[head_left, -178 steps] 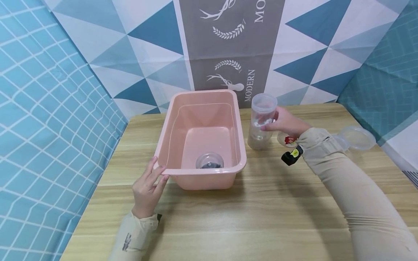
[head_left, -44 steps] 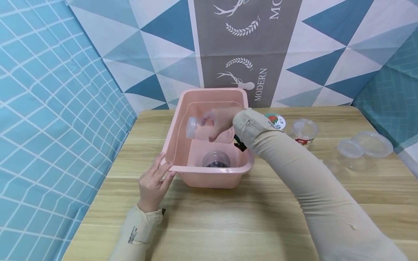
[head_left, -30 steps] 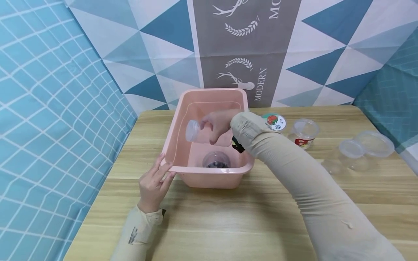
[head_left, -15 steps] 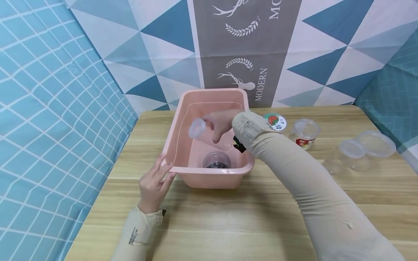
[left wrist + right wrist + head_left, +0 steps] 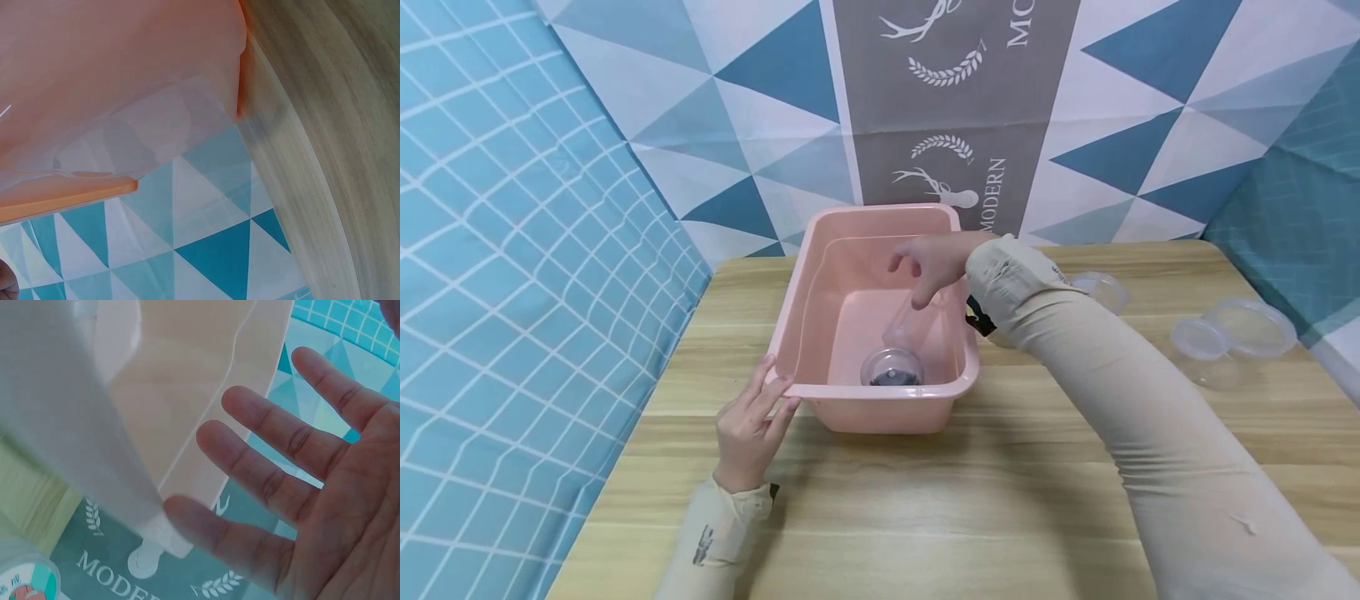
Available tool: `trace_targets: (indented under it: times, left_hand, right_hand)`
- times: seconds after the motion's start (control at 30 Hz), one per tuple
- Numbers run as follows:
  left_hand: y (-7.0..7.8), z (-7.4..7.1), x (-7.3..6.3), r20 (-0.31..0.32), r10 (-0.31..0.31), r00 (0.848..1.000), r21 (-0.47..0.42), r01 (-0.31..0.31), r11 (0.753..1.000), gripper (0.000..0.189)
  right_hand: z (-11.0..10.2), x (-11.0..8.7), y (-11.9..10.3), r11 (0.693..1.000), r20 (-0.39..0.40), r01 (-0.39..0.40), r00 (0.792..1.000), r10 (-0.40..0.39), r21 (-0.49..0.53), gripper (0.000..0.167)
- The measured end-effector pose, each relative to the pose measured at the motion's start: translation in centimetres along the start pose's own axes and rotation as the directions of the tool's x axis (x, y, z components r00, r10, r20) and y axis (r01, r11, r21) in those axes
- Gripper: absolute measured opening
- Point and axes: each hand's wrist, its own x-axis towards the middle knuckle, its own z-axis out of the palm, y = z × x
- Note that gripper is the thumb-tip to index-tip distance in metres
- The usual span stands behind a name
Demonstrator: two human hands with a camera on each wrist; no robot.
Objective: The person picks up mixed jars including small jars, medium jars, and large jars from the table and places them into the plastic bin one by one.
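My left hand (image 5: pixel 747 433) grips the near left corner of the pink plastic basin (image 5: pixel 865 392), fingers on the rim and thumb below it. Above the basin's right side hovers my right hand (image 5: pixel 936 260), its fingers spread and holding nothing, as the right wrist view also shows. Below it, a clear plastic jar (image 5: pixel 906 327) leans inside the basin, faint against the pink. A round clear container (image 5: pixel 891 368) with something dark in it sits at the basin's near end. In the left wrist view the basin (image 5: pixel 112 56) fills the upper left.
To the right on the wooden table (image 5: pixel 880 517) stand a clear cup (image 5: pixel 1101 289), partly behind the right sleeve, and several clear containers (image 5: pixel 1201 339). A patterned cloth (image 5: pixel 767 108) hangs close behind the basin. A printed lid (image 5: pixel 28 584) shows in the right wrist view.
The right hand took the clear jar from the table into the basin, held it tilted there, then let go and rose to the right. The left hand has stayed on the rim.
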Motion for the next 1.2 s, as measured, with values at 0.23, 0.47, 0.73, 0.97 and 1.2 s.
trace_targets:
  times: [0.23,0.47,0.73,0.97,1.2]
  left_hand:
    - [0.1,-0.1,0.1,0.010,-0.013,1.000,0.004,0.013,1.000,0.044]
    - [0.1,-0.1,0.1,0.005,-0.023,1.000,-0.011,0.023,1.000,0.044]
    - [0.3,-0.1,0.1,0.009,-0.035,0.999,-0.012,0.035,0.999,0.045]
    - [0.2,0.0,0.1,0.010,-0.032,0.999,-0.016,0.032,0.999,0.044]
    - [0.2,0.2,-0.1,-0.014,-0.043,0.999,-0.009,0.043,0.999,0.045]
  right_hand:
    - [-0.5,-1.2,0.3,0.999,-0.039,-0.022,0.999,0.020,-0.048,0.059]
    - [-1.0,-2.5,0.7,0.979,-0.070,-0.085,0.995,0.073,-0.187,0.052]
    - [-1.3,-4.1,2.2,0.965,-0.050,-0.137,0.990,0.128,-0.225,0.053]
    - [-1.0,-5.6,4.1,0.968,-0.002,-0.194,0.981,0.196,-0.161,0.062]
    - [-0.6,-7.0,6.2,0.959,-0.018,-0.250,0.968,0.250,-0.135,0.061]
